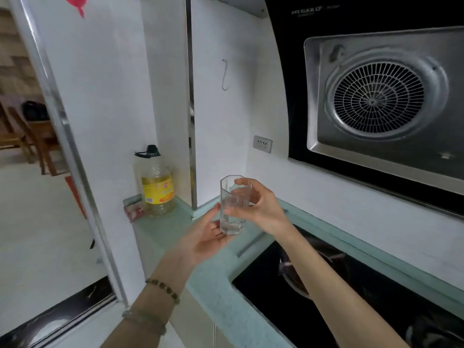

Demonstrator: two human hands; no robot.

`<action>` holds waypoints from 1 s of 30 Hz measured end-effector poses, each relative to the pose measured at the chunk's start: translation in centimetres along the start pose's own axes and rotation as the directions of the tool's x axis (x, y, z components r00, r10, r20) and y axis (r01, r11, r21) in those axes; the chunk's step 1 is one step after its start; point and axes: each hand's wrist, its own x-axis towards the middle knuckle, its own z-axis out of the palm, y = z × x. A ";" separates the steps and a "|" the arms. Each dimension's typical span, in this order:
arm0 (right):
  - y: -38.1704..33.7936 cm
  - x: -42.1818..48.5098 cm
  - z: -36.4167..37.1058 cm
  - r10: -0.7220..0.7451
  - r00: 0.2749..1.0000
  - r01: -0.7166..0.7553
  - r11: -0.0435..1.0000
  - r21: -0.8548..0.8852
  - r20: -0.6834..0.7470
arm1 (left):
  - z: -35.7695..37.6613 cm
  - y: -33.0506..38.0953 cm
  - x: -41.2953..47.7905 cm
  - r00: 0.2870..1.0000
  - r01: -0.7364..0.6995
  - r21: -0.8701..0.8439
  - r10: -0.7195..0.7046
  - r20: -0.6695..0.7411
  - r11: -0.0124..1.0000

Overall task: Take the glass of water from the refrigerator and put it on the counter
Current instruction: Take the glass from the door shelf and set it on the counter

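Going left to right at centre frame: my left hand (204, 238) cups under the glass (232, 205), fingers spread; my right hand (253, 205) pinches its upper wall. The glass is out of the fridge, above the surface (213, 277). I judge only setting down remains.

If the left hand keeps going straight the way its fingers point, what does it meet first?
The glass: the left hand is open, palm up, fingers aimed up and right at its base, seemingly already touching. The right hand grips the glass higher up.
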 end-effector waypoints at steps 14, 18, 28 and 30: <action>15.0 19.4 -0.8 0.211 0.964 -0.208 0.978 0.034 -0.160 | -5.0 4.6 28.6 0.951 0.307 0.021 -0.307 0.030 0.952; 20.0 24.8 -0.5 0.279 0.937 -0.287 0.958 -0.012 -0.209 | -6.5 5.9 36.2 0.925 0.379 0.056 -0.380 0.009 0.924; 32.9 30.1 2.0 0.519 0.795 -0.548 0.836 -0.004 -0.314 | -12.2 3.2 48.5 0.839 0.542 0.048 -0.537 -0.090 0.839; 34.8 30.1 2.5 0.545 0.773 -0.578 0.816 -0.008 -0.325 | -13.0 2.2 49.7 0.829 0.555 0.064 -0.544 -0.132 0.830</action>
